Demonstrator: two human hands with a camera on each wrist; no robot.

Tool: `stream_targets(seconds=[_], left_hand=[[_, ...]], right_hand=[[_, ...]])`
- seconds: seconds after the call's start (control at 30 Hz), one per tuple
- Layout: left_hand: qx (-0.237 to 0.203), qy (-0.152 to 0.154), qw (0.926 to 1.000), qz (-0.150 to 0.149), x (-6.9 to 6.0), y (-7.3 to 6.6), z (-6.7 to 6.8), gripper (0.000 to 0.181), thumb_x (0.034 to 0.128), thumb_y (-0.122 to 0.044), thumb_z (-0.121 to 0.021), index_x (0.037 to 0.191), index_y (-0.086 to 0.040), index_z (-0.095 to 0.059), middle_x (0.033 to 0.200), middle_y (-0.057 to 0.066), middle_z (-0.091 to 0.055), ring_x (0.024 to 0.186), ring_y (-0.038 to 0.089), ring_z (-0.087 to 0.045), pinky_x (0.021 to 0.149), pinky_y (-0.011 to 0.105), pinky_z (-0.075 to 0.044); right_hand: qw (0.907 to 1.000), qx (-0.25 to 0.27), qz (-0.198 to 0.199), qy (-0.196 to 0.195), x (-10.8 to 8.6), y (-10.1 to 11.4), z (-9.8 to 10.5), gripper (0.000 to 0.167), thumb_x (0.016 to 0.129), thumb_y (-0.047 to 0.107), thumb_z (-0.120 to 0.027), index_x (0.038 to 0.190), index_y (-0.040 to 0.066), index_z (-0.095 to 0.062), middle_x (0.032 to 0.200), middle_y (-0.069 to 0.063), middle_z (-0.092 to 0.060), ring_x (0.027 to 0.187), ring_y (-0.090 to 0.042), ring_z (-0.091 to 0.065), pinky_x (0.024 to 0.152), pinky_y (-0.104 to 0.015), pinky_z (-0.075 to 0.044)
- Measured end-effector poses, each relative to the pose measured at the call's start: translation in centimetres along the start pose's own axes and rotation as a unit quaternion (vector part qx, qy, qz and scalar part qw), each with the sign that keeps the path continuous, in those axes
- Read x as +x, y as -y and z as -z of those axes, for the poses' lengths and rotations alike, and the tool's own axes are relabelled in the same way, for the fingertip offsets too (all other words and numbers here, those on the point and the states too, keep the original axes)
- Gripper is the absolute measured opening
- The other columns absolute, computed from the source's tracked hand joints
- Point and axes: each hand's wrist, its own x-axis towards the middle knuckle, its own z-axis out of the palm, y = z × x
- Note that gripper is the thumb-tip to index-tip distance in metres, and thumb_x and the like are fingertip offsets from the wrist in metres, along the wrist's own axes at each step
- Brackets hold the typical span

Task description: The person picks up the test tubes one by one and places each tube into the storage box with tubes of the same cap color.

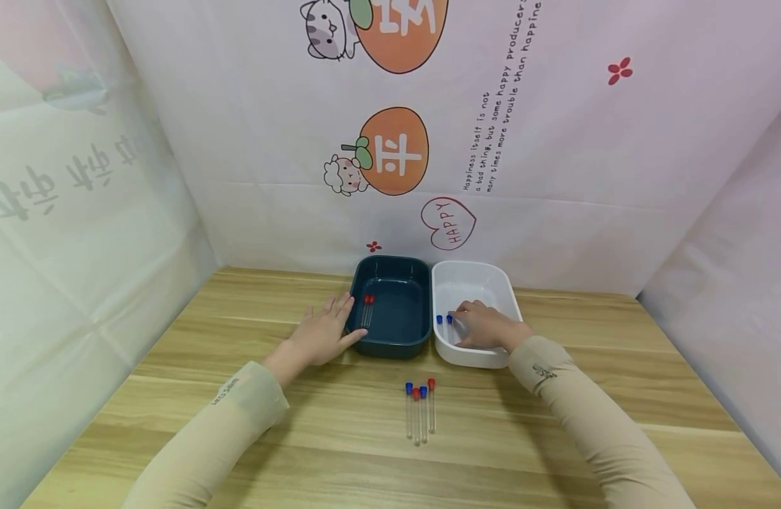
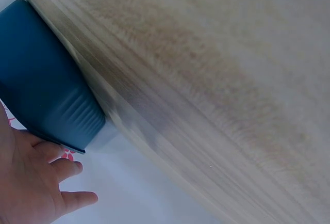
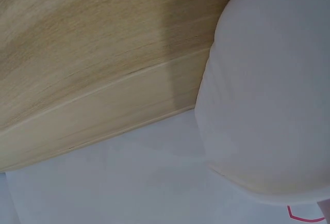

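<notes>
Inside white bin [image 1: 473,359], 2 blue-capped test tubes [image 1: 439,319] lie side by side, caps twd far wall, long axes front-to-back; R hand [image 1: 482,326] is right by them, can't tell if fingers grip. L hand [image 1: 323,331], fingers straight & spread, touches teal bin [image 1: 391,349] w/ 2 red-capped tubes [image 1: 368,300]. 4 mixed-cap tubes [image 1: 424,417] on tabletop [image 1: 339,438], caps away.

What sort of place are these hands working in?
Probably a makeshift tabletop booth rather than a real laboratory: a wood-grain table with white sheets hung behind it and at both sides, cartoon prints on the back one, and four capped tubes lying on the bare wood.
</notes>
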Motion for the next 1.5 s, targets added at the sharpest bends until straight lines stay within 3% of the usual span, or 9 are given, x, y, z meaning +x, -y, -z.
stream_targets(seconds=[0.43, 0.9, 1.2, 1.5], left_hand=[[-0.001, 0.005, 1.0000, 0.000, 0.0, -0.2, -0.1, 0.085, 0.1068, -0.060, -0.037, 0.163, 0.000, -0.016, 0.170, 0.015, -0.012, 0.154, 0.040, -0.014, 0.116, 0.070, -0.016], [-0.001, 0.002, 1.0000, -0.001, 0.1, -0.1, -0.2, 0.085, 0.1068, -0.060, -0.037, 0.163, 0.001, -0.017, 0.169, 0.017, -0.014, 0.154, 0.041, -0.014, 0.116, 0.070, -0.017], [-0.001, 0.001, 1.0000, -0.001, 0.1, 0.0, -0.3, 0.085, 0.1069, -0.060, -0.037, 0.163, 0.000, -0.016, 0.170, 0.016, -0.013, 0.154, 0.041, -0.016, 0.116, 0.069, -0.016], [-0.001, 0.000, 1.0000, -0.001, 0.1, 0.3, -0.3, 0.085, 0.1068, -0.060, -0.037, 0.163, 0.000, -0.016, 0.170, 0.016, -0.013, 0.154, 0.041, -0.016, 0.117, 0.069, -0.016]], right_hand=[[1.0000, -0.001, -0.006, 0.008, -0.2, -0.1, -0.1, 0.074, 0.091, 0.036, -0.077, 0.149, -0.003, -0.051, 0.144, -0.022, -0.051, 0.131, -0.040, -0.046, 0.111, -0.055, -0.038], [0.9994, 0.017, 0.002, -0.031, -1.1, -0.3, 1.0, 0.076, 0.094, 0.044, -0.074, 0.151, 0.001, -0.049, 0.144, -0.023, -0.052, 0.131, -0.041, -0.047, 0.111, -0.056, -0.039], [0.9918, -0.024, 0.026, -0.123, -1.9, 0.7, 1.8, 0.062, 0.095, 0.031, -0.074, 0.144, -0.003, -0.057, 0.131, -0.023, -0.061, 0.120, -0.041, -0.055, 0.104, -0.054, -0.045], [0.9832, -0.008, 0.022, -0.181, -2.9, 1.9, 3.0, 0.056, 0.095, 0.026, -0.075, 0.141, -0.001, -0.060, 0.129, -0.022, -0.063, 0.118, -0.039, -0.057, 0.104, -0.053, -0.046]])
